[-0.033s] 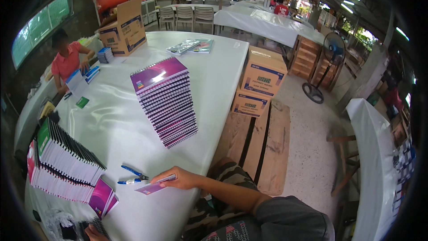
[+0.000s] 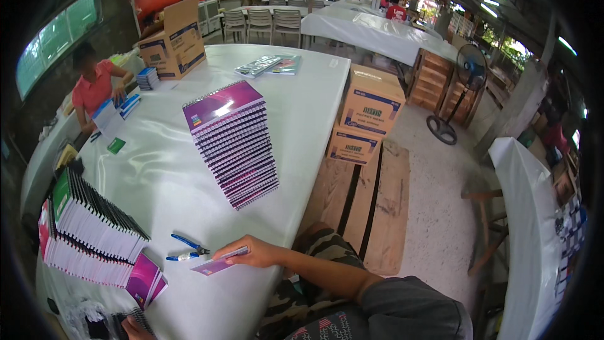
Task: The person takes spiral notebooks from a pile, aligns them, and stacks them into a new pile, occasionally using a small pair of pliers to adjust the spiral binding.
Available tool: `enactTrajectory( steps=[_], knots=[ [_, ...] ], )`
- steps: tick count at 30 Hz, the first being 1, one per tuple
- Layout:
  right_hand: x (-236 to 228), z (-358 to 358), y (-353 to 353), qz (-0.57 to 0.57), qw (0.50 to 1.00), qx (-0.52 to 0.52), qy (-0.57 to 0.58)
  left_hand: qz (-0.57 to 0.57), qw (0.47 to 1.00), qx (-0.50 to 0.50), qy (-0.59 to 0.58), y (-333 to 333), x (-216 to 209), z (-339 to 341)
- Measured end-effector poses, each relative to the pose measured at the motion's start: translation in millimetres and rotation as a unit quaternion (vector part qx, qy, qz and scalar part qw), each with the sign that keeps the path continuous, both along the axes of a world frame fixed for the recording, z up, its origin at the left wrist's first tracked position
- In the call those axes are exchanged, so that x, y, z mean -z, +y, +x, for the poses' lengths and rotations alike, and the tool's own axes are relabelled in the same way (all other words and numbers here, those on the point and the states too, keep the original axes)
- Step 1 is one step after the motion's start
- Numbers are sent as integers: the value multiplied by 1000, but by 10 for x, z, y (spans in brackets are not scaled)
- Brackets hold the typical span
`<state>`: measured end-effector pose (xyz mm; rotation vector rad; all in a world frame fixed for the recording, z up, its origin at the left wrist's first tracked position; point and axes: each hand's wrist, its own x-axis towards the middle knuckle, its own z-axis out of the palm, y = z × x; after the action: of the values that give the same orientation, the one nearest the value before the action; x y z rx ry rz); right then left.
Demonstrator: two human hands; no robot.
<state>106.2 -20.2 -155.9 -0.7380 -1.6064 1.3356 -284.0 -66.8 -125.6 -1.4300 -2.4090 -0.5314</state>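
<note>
My right hand (image 2: 257,250) is closed around a thin purple-covered notebook (image 2: 211,267), tilted just above the white table's near edge. Beside it lie blue-handled cutting pliers (image 2: 189,247). My left hand (image 2: 135,329) is partly cut off by the lower edge; its fingers close on black spiral binding coils (image 2: 142,320) by a clear plastic bag (image 2: 85,315). Near it are loose purple covers (image 2: 146,280) and leaning stacks of notebook pages with black coils (image 2: 97,233). A tall stack of purple spiral notebooks (image 2: 234,145) stands farther up the table.
Across the white-covered table (image 2: 148,182) a person in a pink shirt (image 2: 97,85) handles blue-and-white booklets. An open carton (image 2: 173,44) and wrapped packs (image 2: 267,65) sit at the far end. Cartons (image 2: 371,104) stand on a wooden bench (image 2: 371,214) to my right, with a fan (image 2: 470,66) beyond.
</note>
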Motion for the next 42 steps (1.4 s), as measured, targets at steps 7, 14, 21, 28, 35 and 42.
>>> enactTrajectory(
  steps=[7,14,21,28,35,42],
  knots=[
    [12,-29,10,-2,1000,0,4,-120,848,301,-420,31,-15,441],
    [11,3,1,15,1000,-2,5,-114,779,187,-588,38,-42,527],
    [-20,-42,10,-3,1000,-3,16,-188,874,308,-325,5,-88,520],
    [99,-44,30,-5,999,25,34,-141,744,426,-496,392,-267,1172],
    [-8,-30,17,-53,997,32,43,-57,699,484,-524,889,-362,1622],
    [169,-51,45,-57,995,78,37,-149,742,510,-409,896,-295,1511]
  ],
)
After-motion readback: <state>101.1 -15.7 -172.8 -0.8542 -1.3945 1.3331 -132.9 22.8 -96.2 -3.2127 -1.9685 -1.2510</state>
